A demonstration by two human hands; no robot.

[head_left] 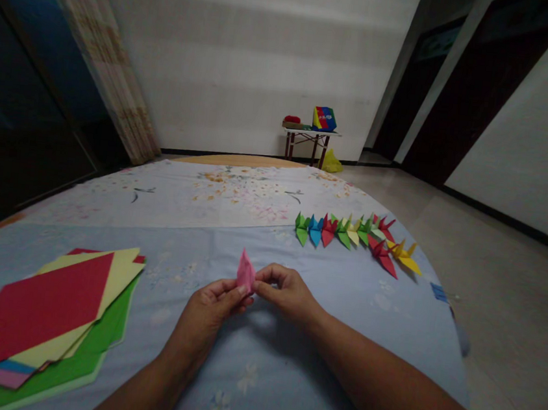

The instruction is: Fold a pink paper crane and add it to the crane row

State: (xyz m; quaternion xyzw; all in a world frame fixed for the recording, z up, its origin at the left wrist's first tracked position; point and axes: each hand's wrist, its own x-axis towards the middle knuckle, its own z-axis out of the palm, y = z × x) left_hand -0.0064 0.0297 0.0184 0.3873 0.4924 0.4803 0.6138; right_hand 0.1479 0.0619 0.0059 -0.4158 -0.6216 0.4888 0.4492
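A small piece of folded pink paper (pixel 246 272) stands upright between my hands, above the middle of the table. My left hand (pixel 217 303) pinches its lower edge between thumb and fingers. From the other side, the thumb and forefinger of my right hand (pixel 287 291) close on its right edge. Behind and to the right, several folded paper cranes (pixel 329 230) in green, blue, red, pale yellow and yellow sit in a row. On the left lies a stack of coloured paper sheets (pixel 56 299), with a red one on top.
A round table (pixel 323 393) with a pale blue flowered cloth spreads beneath my hands. By the far wall, a small side table (pixel 311 132) bears a colourful box (pixel 324 118) and a red object. A yellow bag (pixel 331 161) rests on the floor beside it.
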